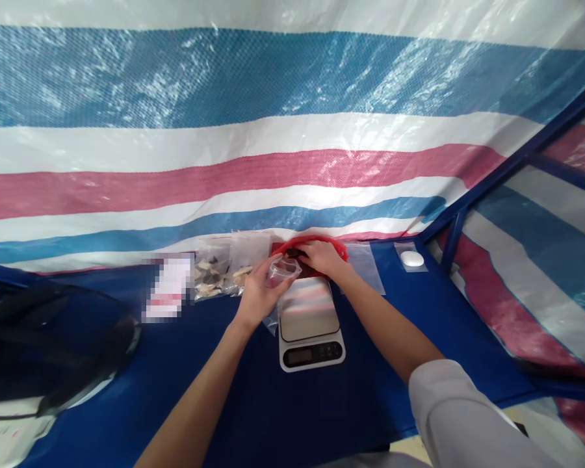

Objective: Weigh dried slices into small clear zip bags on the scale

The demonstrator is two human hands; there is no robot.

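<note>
My left hand point(259, 294) is closed on a clear plastic bag point(283, 270), its mouth spread wide. Just behind that mouth, the fingers of my right hand point(324, 259) pinch a small dark piece point(292, 253), too small to name. Both hands are at the far side of a white kitchen scale point(312, 357) with a shiny plate. Beneath and behind my right hand lies a red net-like bag or basket point(341, 248), partly hidden; its contents are hard to make out.
Left of the hands stand zip bags point(208, 276) with pale and brown dried slices. A flat clear bag point(368, 266) and a bagged white oval object point(412, 259) lie to the right. A dark round object point(63, 351) occupies the blue table's left. Striped sheeting point(273, 169) hangs behind.
</note>
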